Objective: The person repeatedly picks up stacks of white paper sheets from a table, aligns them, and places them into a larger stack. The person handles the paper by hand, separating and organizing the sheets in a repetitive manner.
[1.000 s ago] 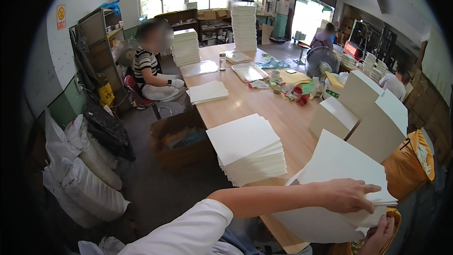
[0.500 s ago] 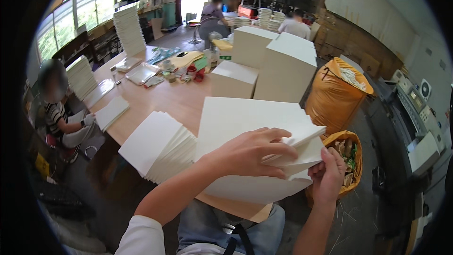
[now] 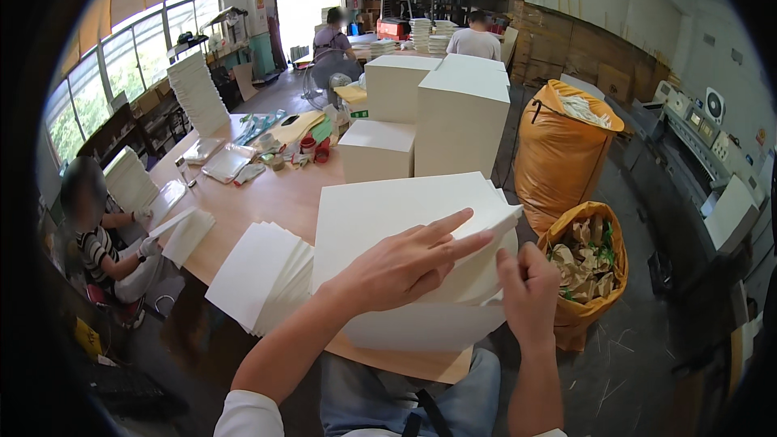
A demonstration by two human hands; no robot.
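Thick stack of large white paper sheets [image 3: 372, 214]: at the tabletop's near edge, beneath the left hand [image 3: 396, 267] and beside the right hand [image 3: 530, 287]. Left hand: laid across the stack's upper face, fingers spread apart, fingertips at the raised right-hand edges. Right hand: at the stack's right side, fingers curled close to the sheet edges; whether they pinch paper cannot be told.

Sheets: matte, smooth, flat at left, bowed and layered at right. Smaller fanned pile of white sheets [image 3: 251, 271]: just left of the stack. Tall squared white blocks [image 3: 461, 125]: behind it.

Tabletop [image 3: 279, 198]: pale wood-grained. Two orange fabric sacks, one tall and bulging [image 3: 558, 166], one squat [image 3: 571, 324] with crumpled brown paper: on the dark grey floor [image 3: 603, 376], right. Windows [image 3: 150, 53]: far left.
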